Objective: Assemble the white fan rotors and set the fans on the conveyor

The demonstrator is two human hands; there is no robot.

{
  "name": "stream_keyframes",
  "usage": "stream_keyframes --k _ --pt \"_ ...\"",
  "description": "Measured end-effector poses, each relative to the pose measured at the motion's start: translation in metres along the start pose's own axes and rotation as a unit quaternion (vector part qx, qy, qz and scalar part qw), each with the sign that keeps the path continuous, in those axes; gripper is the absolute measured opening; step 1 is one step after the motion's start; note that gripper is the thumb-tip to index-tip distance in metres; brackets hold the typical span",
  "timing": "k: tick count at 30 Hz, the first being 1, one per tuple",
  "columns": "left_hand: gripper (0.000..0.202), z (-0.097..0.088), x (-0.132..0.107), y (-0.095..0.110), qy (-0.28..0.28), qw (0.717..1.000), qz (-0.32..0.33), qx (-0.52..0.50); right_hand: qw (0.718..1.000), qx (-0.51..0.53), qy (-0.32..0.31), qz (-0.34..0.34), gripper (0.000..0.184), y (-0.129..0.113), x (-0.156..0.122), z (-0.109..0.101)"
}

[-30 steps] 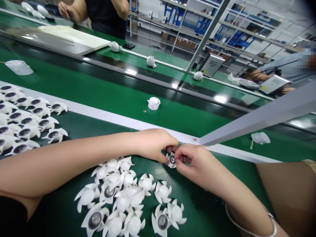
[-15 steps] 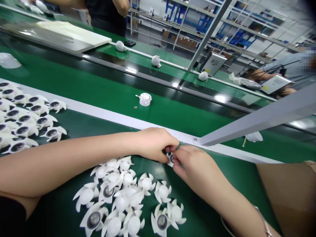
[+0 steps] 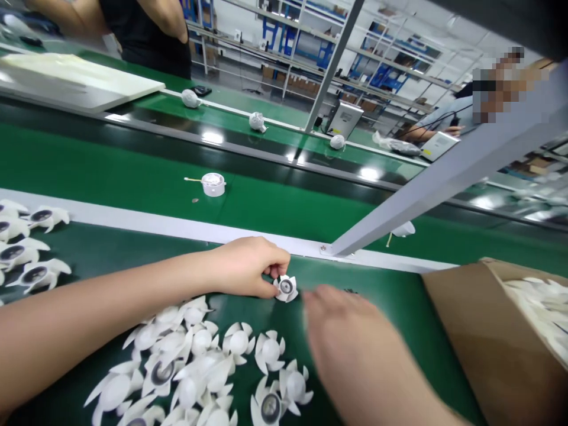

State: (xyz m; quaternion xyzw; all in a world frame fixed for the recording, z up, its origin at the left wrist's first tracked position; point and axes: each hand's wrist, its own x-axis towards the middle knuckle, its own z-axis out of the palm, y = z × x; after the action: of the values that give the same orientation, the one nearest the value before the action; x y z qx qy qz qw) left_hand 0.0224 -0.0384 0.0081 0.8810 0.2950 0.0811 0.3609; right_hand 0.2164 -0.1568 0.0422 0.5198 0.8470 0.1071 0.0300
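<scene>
My left hand [image 3: 248, 266] pinches a small white fan impeller [image 3: 286, 287] with a dark round centre, holding it just above the dark green work mat [image 3: 381, 307]. My right hand [image 3: 341, 325] has come off the impeller and hovers to its right and nearer me, smeared by motion, so its fingers are unclear. A loose pile of white impellers [image 3: 199, 367] lies on the mat under my left forearm. Rows of impellers with dark centres [image 3: 26, 254] lie at the left edge.
A cardboard box [image 3: 479, 343] holding white impellers stands at the right. A grey metal frame bar [image 3: 444, 177] slants over the mat. A white round part [image 3: 213, 184] rides the green conveyor. Other people stand beyond the belt.
My right hand has let go of the impeller and pulled back to the right. My left hand still holds it. The view swung right, revealing the box. The white part on the conveyor drifted left.
</scene>
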Motion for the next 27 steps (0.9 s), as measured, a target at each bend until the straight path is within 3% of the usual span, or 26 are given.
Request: stream_keyframes --k 1,2,3,5,8,10,14,18,21,24,27 --pt "0.019 -0.001 0.0 0.0 -0.008 1.0 -0.006 -0.003 0.998 -0.002 -0.025 0.052 0.018 0.021 -0.003 -0.01" --pt "0.019 -0.002 0.0 0.001 -0.016 1.0 -0.011 -0.007 0.987 -0.029 -0.003 0.156 0.016 0.046 -0.005 -0.018" --pt "0.02 -0.003 0.0 0.001 -0.022 1.0 -0.016 -0.012 0.967 -0.048 0.007 0.252 0.022 0.073 -0.004 -0.024" --pt "0.021 -0.003 0.001 0.001 -0.028 0.999 -0.025 -0.02 0.929 -0.055 -0.02 0.366 0.031 0.128 0.005 -0.024" --pt "0.022 -0.002 0.001 0.001 -0.023 0.999 -0.036 -0.03 0.915 -0.033 -0.022 0.401 0.043 0.188 0.027 0.01" --pt "0.022 -0.002 0.001 0.001 -0.02 0.998 -0.048 -0.04 0.92 -0.035 -0.008 0.39 0.051 0.208 0.039 0.043" --pt "0.021 -0.002 0.001 0.002 -0.021 0.995 -0.075 -0.054 0.938 -0.008 -0.001 0.346 0.051 0.217 0.05 0.093" --pt "0.019 -0.001 0.0 0.007 -0.012 0.995 -0.091 -0.05 0.928 0.019 0.029 0.37 0.037 0.218 0.048 0.099" --pt "0.014 0.0 -0.001 0.01 0.008 0.995 -0.096 -0.022 0.895 0.014 0.082 0.438 0.038 0.217 0.045 0.074" --pt "0.012 -0.001 -0.001 0.01 0.025 0.995 -0.095 0.006 0.849 -0.009 0.186 0.495 0.049 0.201 0.031 0.022" --pt "0.011 -0.003 0.0 0.009 0.031 0.995 -0.096 0.013 0.796 0.007 0.429 0.426 0.047 0.162 0.009 -0.035"
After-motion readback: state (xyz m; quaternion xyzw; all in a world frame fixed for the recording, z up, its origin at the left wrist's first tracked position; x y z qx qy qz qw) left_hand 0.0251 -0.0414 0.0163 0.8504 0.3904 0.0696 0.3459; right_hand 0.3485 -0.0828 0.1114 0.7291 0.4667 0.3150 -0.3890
